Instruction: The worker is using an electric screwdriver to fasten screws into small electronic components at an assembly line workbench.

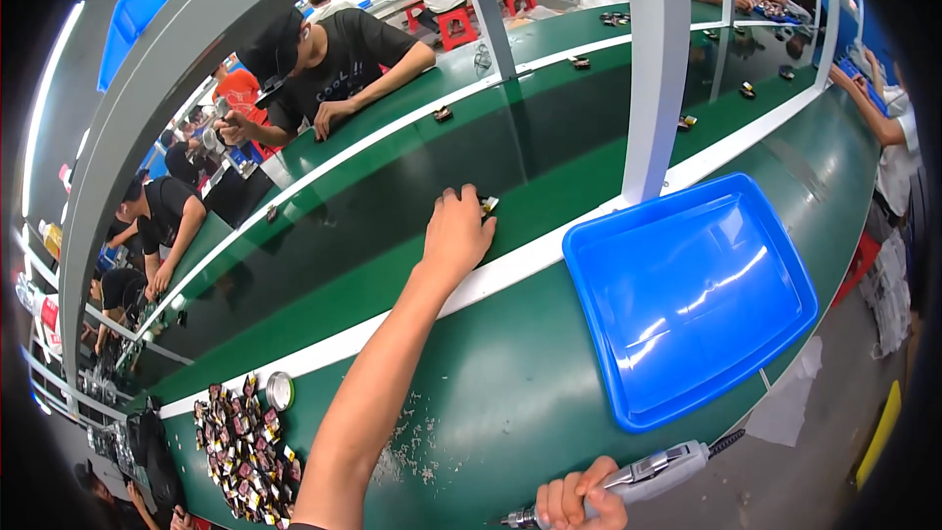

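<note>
My left hand (455,236) reaches over the rail onto the green conveyor belt. Its fingers curl down around a small black part with a yellow-and-white bit (489,204), which shows between the thumb and index finger. The palm side of the grip is hidden. At the lower edge, my right hand (581,499) is wrapped around a grey electric screwdriver (653,472), which lies nearly level with its bit pointing left and its cord trailing right. Left of my forearm, a heap of similar small black parts (240,451) covers the green worktop.
A blue tray (687,304) sits on the worktop at the right, beside a white upright post (655,69). A small round metal dish (280,391) touches the heap's edge. White scraps (417,442) lie near my forearm. Across the belt, a person in black (339,69) works.
</note>
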`<action>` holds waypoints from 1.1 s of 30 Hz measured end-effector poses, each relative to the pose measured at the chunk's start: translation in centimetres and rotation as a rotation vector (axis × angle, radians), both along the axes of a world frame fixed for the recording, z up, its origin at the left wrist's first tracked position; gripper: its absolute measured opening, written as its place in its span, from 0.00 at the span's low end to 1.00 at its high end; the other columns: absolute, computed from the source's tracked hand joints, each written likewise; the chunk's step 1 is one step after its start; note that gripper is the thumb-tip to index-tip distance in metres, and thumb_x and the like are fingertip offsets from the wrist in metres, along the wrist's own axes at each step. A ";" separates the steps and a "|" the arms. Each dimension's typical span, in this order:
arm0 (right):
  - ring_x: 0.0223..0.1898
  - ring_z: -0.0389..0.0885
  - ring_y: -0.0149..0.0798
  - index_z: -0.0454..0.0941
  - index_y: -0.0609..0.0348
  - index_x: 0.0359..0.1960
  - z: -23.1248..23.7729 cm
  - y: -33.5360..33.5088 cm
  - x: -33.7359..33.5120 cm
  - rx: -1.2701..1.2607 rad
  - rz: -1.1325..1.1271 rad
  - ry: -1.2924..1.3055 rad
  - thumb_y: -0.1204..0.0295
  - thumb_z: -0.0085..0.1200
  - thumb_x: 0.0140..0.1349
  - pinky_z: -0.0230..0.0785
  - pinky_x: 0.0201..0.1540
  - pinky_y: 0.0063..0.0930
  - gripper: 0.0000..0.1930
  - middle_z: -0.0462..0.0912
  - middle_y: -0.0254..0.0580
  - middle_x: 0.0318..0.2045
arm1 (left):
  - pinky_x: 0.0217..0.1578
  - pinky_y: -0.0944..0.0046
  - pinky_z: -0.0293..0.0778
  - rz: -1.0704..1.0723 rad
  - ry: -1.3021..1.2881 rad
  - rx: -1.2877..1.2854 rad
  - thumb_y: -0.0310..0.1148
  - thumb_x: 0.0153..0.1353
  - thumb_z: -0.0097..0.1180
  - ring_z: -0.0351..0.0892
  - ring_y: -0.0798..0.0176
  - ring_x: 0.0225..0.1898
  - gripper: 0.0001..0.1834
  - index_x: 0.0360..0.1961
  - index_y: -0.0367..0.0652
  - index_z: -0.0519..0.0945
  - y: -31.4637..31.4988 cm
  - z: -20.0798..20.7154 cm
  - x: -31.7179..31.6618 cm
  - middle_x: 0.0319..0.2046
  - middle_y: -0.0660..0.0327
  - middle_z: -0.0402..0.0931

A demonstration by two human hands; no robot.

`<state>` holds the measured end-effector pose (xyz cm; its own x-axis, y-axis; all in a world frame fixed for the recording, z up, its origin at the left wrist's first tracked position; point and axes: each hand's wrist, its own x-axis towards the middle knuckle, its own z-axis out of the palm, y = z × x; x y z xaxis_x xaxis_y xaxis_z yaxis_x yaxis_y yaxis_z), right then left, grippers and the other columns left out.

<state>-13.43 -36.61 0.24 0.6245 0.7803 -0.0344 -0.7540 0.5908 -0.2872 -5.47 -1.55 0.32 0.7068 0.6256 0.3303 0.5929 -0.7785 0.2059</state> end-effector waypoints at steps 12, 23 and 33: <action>0.15 0.58 0.31 0.67 0.57 0.34 -0.1 -0.7 0.8 0.050 0.076 0.039 0.68 0.46 0.64 0.58 0.22 0.27 0.06 0.60 0.33 0.13 | 0.50 0.57 0.69 -0.431 -0.052 0.045 0.19 0.55 0.53 0.70 0.49 0.47 0.18 0.49 0.31 0.72 -3.9 4.1 -8.8 0.48 0.51 0.72; 0.11 0.57 0.26 0.64 0.56 0.30 -0.5 -1.0 0.1 -0.001 0.006 -0.061 0.69 0.41 0.61 0.59 0.19 0.25 0.05 0.59 0.30 0.09 | 0.43 0.58 0.76 -0.262 0.178 -0.106 0.17 0.40 0.52 0.73 0.49 0.45 0.28 0.50 0.28 0.73 -25.5 4.3 -31.8 0.55 0.47 0.70; 0.17 0.63 0.30 0.71 0.59 0.37 -1.3 -1.8 -9.1 0.053 0.368 -0.022 0.74 0.46 0.63 0.58 0.26 0.25 0.04 0.63 0.33 0.14 | 0.53 0.51 0.67 -0.254 0.077 -0.381 0.17 0.51 0.51 0.69 0.43 0.53 0.23 0.51 0.34 0.74 -28.2 4.5 -34.4 0.54 0.48 0.71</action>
